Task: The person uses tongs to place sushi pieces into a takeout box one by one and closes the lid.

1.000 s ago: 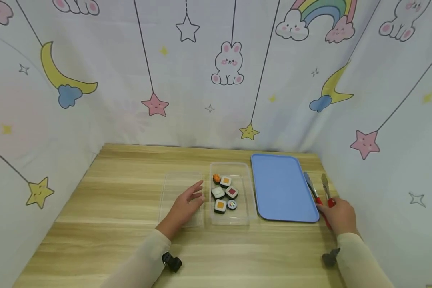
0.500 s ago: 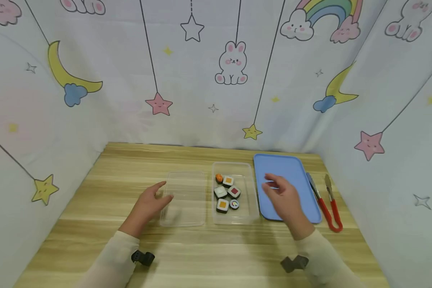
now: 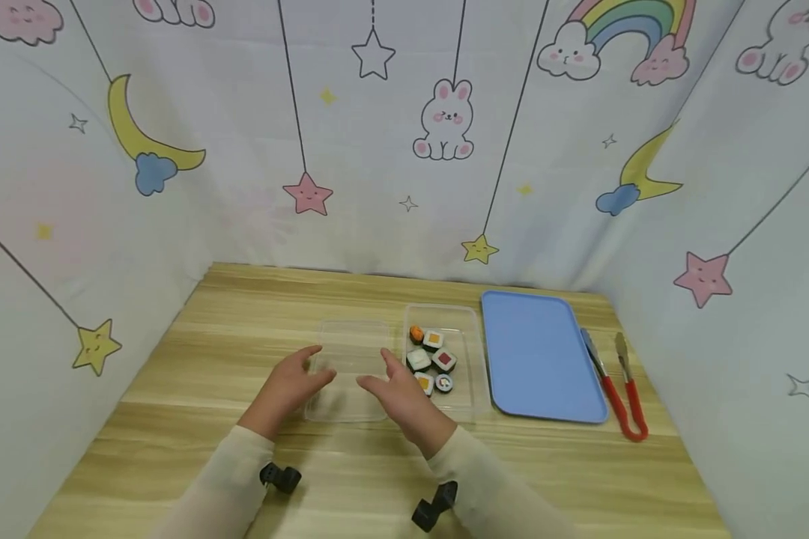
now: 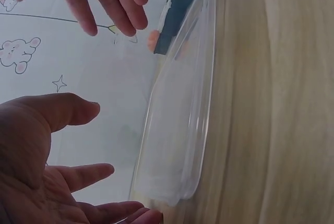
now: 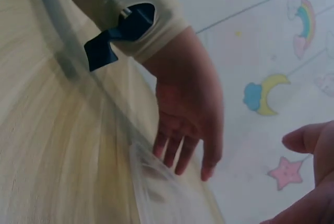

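A clear plastic lid [image 3: 353, 346] lies flat on the wooden table. At its left edge is my left hand [image 3: 285, 391], fingers spread and relaxed, holding nothing. My right hand [image 3: 411, 403] hovers at the lid's right side with thumb and fingers apart, also holding nothing. It covers the lower left corner of a clear plastic box [image 3: 473, 359]. Inside the box sit several sushi pieces [image 3: 434, 340], one orange-topped. In the left wrist view, the lid [image 4: 177, 125] stands apart from the fingers of both hands. The right wrist view shows the left hand [image 5: 188, 96] beside the lid.
A blue tray [image 3: 542, 355] lies to the right of the box. Beyond it rest metal tongs with red handles [image 3: 625, 408]. A printed white curtain [image 3: 377, 232] rises behind the wooden table [image 3: 243, 307] and along both sides.
My right hand let go of the tongs and travelled left, over the tray, to the lid's right side. My left hand drew back left from beside the box to the lid's left edge.
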`<state>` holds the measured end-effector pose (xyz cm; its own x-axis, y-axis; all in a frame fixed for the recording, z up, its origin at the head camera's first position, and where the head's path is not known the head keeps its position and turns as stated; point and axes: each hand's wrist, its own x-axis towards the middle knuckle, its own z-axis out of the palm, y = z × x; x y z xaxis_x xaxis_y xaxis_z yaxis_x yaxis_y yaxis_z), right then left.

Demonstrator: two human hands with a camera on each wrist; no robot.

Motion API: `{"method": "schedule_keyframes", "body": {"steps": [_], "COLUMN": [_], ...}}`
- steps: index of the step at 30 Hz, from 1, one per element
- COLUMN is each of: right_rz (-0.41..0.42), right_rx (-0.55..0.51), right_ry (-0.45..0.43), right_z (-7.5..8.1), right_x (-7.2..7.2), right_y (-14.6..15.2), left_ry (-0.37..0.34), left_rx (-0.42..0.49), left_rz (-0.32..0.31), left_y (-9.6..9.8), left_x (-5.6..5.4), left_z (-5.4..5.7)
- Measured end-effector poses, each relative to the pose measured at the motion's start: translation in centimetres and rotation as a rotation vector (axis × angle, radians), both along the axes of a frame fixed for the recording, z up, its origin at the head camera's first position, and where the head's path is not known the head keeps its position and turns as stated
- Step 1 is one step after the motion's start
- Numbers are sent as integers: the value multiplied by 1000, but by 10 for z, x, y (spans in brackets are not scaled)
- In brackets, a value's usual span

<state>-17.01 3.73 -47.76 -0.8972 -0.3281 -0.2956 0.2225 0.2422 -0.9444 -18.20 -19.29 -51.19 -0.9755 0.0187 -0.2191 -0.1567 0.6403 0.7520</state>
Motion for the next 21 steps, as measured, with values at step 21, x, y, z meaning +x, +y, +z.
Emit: {"method": "schedule_keyframes", "body": {"steps": [21], "right_rz": [-121], "right_rx": [132], "right_ry": [14], "right_z": [-24], "right_x": [-16], "right_y": [-31], "left_ry": [22], "left_rx": [-49], "left_rz": [20], "left_y": [9], "left_x": [-11], "left_z": [-4]}}
